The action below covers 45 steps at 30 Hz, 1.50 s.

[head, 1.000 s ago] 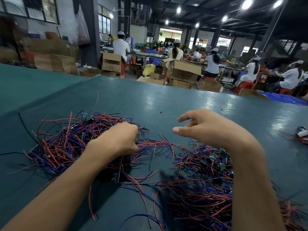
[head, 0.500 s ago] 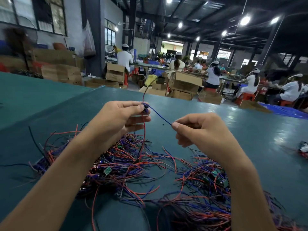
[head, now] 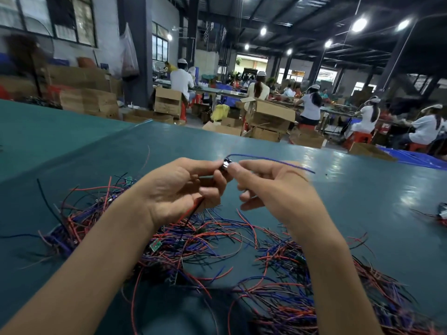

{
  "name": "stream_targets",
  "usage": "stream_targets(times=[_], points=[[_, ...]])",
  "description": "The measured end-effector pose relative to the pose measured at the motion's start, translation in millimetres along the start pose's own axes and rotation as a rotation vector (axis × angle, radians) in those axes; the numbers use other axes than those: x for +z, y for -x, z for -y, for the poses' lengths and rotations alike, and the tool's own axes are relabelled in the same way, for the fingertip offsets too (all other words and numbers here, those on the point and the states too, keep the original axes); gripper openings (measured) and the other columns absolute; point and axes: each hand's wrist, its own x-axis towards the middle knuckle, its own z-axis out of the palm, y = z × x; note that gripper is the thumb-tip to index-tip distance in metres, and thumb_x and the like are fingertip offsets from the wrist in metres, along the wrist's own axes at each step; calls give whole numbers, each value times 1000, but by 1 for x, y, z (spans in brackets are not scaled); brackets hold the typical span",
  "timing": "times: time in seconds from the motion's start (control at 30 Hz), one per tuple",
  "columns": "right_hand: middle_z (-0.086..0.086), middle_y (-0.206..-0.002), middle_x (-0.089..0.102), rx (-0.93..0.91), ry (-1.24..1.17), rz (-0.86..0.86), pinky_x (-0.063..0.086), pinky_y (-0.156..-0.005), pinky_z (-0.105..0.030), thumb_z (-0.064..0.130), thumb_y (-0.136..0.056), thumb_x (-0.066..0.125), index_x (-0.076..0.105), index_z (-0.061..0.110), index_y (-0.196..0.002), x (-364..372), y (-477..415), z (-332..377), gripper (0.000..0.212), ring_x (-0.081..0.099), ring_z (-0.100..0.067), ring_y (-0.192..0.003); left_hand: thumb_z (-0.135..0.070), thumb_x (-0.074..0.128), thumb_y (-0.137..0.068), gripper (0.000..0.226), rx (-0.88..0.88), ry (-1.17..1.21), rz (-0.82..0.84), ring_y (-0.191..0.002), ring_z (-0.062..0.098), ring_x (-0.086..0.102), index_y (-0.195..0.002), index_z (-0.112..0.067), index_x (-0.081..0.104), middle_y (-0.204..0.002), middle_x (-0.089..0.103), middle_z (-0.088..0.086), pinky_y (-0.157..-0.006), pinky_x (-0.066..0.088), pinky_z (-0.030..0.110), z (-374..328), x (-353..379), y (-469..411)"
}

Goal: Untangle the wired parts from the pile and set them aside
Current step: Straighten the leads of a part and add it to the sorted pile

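Blue wire (head: 271,159) juts from the part (head: 225,163) that left hand (head: 179,187) and right hand (head: 273,189) pinch above the pile (head: 205,240) at the tabletop's (head: 362,201) near edge, seemingly to free its red wire (head: 191,215).

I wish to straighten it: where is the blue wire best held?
Probably near its free end, pinched from the right: the blue wire juts sideways from the part, while the left hand and right hand crowd its root.

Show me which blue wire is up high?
The blue wire arcing right from the part the left hand and right hand pinch; the others lie in the pile.
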Motion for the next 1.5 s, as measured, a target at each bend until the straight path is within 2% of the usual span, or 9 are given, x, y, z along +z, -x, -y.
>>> stream_targets(times=[0.13,0.3,0.4,0.53,0.73,0.9,1.13,1.4,1.5], points=[[0,-58,53,-42,-60,31,54,-50,-30,26,-87,78,77,13,-105,3,-2,-3,21,49,-13,-50,-13,67,-83,11,-7,-195,26,-56,2,45,-92,-7,69,-78,60,-1,-42,28,11,4,0,-2],[2,-50,33,31,-251,109,37,-42,-25,30,-86,77,81,9,-89,-9,0,-2,22,29,-15,-45,-26,72,-83,29,23,-466,114,-55,3,47,-109,-15,77,-98,72,3,-44,39,15,2,-2,1],[2,-48,37,69,-339,147,33,-41,-23,31,-77,79,78,10,-76,-13,0,1,22,31,-13,-42,-40,78,-80,30,107,-645,111,-53,3,46,-100,-18,81,-96,74,2,-44,35,15,3,4,5],[3,-49,43,86,-350,171,28,-40,-19,35,-73,81,72,14,-68,-16,-1,0,24,32,-10,-39,-35,71,-89,32,192,-712,134,-54,4,47,-108,-10,78,-101,74,9,-47,29,16,2,4,12],[2,-51,50,73,-319,180,27,-40,-18,39,-69,84,69,18,-62,-15,-5,-6,26,37,-10,-38,-34,64,-88,36,131,-709,155,-58,8,57,-107,-6,76,-99,74,17,-50,44,15,-3,3,17],[-5,-58,59,20,-297,50,32,-41,-20,32,-75,83,79,8,-78,-16,-10,-10,25,46,-10,-44,-29,60,-92,33,120,-748,167,-71,15,70,-106,1,69,-102,74,23,-56,55,22,-1,5,19],[-8,-59,62,26,-301,-240,34,-38,-20,18,-80,81,77,4,-68,-47,-19,-23,19,46,-10,-46,-30,53,-97,30,-46,-864,329,-90,31,73,-103,-1,57,-101,72,26,-73,59,32,15,12,18],[-7,-56,64,-32,-127,-474,39,-41,-25,19,-85,78,75,6,-66,-49,-31,-58,23,49,-15,-43,-32,56,-100,28,-175,-872,392,-102,37,72,-99,-5,58,-111,71,28,-77,60,36,20,7,14],[-6,-66,72,4,-136,-605,47,-44,-27,32,-90,76,75,8,-90,-65,-31,-63,25,62,-17,-50,-29,64,-94,27,-132,-743,349,-108,40,70,-101,-3,65,-114,70,29,-82,61,40,18,9,14]])
